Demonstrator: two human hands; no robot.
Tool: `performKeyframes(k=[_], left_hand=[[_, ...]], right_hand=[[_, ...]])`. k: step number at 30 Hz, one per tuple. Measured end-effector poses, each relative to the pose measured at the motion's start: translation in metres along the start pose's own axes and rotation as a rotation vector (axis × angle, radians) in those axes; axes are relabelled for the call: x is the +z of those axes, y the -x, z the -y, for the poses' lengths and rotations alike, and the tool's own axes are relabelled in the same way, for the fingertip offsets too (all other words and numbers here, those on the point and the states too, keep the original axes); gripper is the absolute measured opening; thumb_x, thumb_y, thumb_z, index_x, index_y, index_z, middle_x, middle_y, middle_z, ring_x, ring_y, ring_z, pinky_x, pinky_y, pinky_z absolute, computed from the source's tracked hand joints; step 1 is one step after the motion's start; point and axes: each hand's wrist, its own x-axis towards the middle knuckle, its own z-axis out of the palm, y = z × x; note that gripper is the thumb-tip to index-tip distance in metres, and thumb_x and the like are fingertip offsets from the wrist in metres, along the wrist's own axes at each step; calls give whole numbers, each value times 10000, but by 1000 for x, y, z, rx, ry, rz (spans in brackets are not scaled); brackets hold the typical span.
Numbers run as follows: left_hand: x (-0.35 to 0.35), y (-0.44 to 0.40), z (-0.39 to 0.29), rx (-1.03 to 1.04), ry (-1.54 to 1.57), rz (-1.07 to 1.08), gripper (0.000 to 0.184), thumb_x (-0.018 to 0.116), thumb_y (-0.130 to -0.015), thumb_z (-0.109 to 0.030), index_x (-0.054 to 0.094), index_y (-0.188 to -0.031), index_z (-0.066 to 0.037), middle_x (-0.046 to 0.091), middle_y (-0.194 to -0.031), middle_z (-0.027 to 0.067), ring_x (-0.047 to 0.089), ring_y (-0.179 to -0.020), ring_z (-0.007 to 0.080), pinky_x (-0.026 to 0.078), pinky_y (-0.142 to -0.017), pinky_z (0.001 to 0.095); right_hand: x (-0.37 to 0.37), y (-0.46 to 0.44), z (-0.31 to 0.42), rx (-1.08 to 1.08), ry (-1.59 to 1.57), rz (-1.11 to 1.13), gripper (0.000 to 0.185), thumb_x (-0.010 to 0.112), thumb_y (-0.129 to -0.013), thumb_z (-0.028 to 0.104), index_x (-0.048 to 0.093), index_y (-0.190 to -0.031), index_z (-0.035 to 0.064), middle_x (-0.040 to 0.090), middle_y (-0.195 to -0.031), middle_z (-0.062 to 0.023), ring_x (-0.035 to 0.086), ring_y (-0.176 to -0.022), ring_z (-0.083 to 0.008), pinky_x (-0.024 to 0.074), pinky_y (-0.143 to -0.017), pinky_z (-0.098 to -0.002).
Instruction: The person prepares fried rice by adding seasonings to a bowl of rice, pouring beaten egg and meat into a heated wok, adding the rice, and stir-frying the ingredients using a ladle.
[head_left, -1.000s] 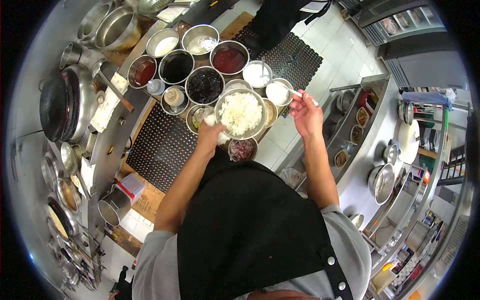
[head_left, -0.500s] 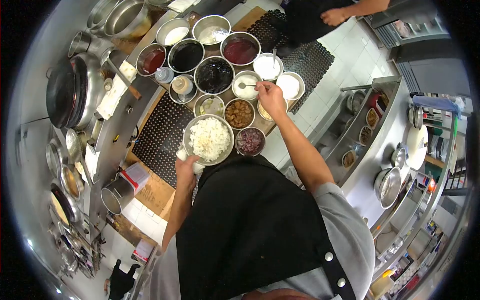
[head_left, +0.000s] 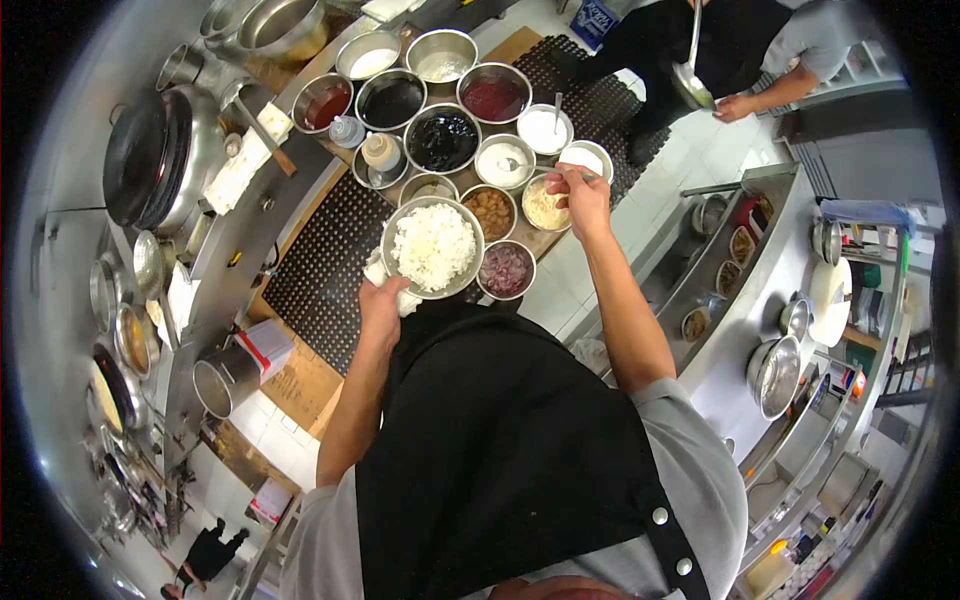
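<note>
My left hand (head_left: 382,308) grips the rim of a metal bowl (head_left: 392,268) of white rice (head_left: 434,247), with a white cloth (head_left: 376,270) bunched at the bowl's side. My right hand (head_left: 582,198) is closed on the handle of a small spoon (head_left: 512,164). The spoon's head is over a bowl of white powder (head_left: 495,172). Beneath my right fingers stands a bowl of pale minced food (head_left: 543,206). Close to the rice are a bowl of brown chunks (head_left: 490,212) and a bowl of chopped purple onion (head_left: 506,270).
Several bowls of dark sauce (head_left: 443,138), red sauce (head_left: 494,96) and white seasoning (head_left: 545,128) crowd the stand. A squeeze bottle (head_left: 381,152) stands at its left. The stove side with a wok (head_left: 190,160) runs along the left. Another person (head_left: 740,105) holds a ladle (head_left: 692,85) at upper right.
The rice bowl and my left hand have shifted right and slightly up in view. My right hand has moved right with the spoon. The other person has come further into view with a ladle.
</note>
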Motion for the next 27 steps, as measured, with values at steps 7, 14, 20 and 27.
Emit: performKeyframes(k=[7, 14, 20, 27], left_hand=[[24, -58, 3, -15, 19, 181, 545, 615, -808, 51, 528, -1344, 98, 675, -1241, 174, 689, -1066, 249, 559, -923, 351], [13, -78, -40, -89, -158, 365, 584, 650, -783, 83, 550, -1357, 42, 670, -1267, 121, 666, -1105, 213, 528, -960, 329], [-20, -86, -48, -234, -434, 573, 569, 640, -808, 49, 528, -1365, 69, 669, -1239, 152, 675, -1068, 230, 540, -916, 342], [-12, -30, -10, -272, -551, 984, 544, 610, -792, 43, 559, -1333, 81, 681, -1238, 143, 676, -1086, 236, 527, -938, 343]], right_hand=[[-9, 63, 34, -269, 299, -148, 297, 592, -1015, 192, 689, -1099, -77, 759, -958, -139, 699, -748, -180, 539, -629, -309], [-32, 62, -49, -46, 1036, -463, 733, 731, -862, 583, 680, -1165, -83, 672, -739, -154, 698, -672, -216, 557, -655, -345], [-25, 227, -113, 305, 376, -515, 622, 733, -917, 424, 593, -1333, -16, 708, -903, -110, 683, -699, -182, 550, -634, -341], [81, 444, -365, 653, 527, 124, 645, 584, -883, 515, 650, -1340, 63, 636, -1353, -238, 610, -1258, -369, 467, -1051, -485]])
